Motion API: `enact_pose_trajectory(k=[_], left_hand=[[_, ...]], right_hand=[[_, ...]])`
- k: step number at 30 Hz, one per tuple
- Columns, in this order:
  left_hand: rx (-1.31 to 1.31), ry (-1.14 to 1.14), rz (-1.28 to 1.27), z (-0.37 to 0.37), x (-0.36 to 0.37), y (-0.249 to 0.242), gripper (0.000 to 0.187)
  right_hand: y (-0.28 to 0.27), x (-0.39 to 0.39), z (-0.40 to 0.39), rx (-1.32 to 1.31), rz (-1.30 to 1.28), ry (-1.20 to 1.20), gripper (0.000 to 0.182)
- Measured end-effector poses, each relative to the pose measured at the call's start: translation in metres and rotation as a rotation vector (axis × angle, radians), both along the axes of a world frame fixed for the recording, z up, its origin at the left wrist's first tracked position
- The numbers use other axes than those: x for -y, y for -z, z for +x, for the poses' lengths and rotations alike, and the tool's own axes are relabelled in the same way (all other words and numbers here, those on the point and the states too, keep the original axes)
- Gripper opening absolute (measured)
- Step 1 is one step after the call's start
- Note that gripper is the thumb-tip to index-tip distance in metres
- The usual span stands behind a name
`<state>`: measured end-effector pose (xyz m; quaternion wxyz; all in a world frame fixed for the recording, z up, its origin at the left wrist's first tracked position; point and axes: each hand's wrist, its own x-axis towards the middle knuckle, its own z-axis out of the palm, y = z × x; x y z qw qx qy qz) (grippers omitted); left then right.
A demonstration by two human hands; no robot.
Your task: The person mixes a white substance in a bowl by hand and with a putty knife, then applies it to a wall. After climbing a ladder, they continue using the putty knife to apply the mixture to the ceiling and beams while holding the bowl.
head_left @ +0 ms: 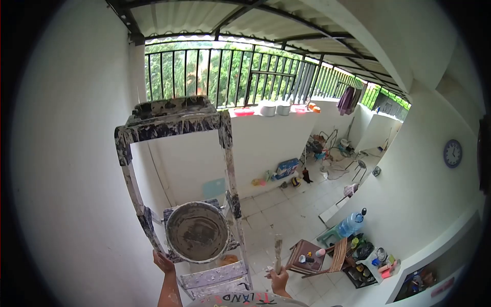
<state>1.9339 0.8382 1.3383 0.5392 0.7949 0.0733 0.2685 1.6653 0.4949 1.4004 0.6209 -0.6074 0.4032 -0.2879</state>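
Note:
My left hand (163, 261) is closed round the left side rail of a paint-spattered stepladder (176, 123), low in the view. On the ladder rests a round bucket (198, 232), with grey, wet-looking material coating its inside and bottom. To the right of the ladder, my right hand (279, 280) grips a trowel-like tool (277, 253) that points upward; its exact shape is hard to make out. The tool and the bucket are apart.
A white wall (76, 153) rises at the left. Below, on the tiled floor (271, 215), are a wooden chair (312, 256), a water bottle (351, 224) and a blue box (286, 169). Pots (267, 108) stand on the ledge under the black railing (204, 77).

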Motion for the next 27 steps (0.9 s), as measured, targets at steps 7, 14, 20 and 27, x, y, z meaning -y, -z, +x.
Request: enact_pose_trajectory(k=[7,14,20,27], left_hand=[[0.192,-0.197,0.115,0.005,0.012,0.001,0.069],[0.174,-0.16,0.076,-0.001,0.013,-0.011,0.064],[0.188,-0.181,0.101,0.001,0.011,-0.005,0.063],[0.111,-0.189,0.131,0.007,0.004,0.027,0.06]], right_hand=[[-0.027,0.049,0.038,0.145,-0.54,0.07,0.037],[-0.279,0.043,0.111,0.607,-0.651,0.034,0.079],[-0.437,0.082,0.159,0.67,-1.262,0.267,0.05],[-0.613,0.096,0.209,0.908,-1.557,0.444,0.034]])
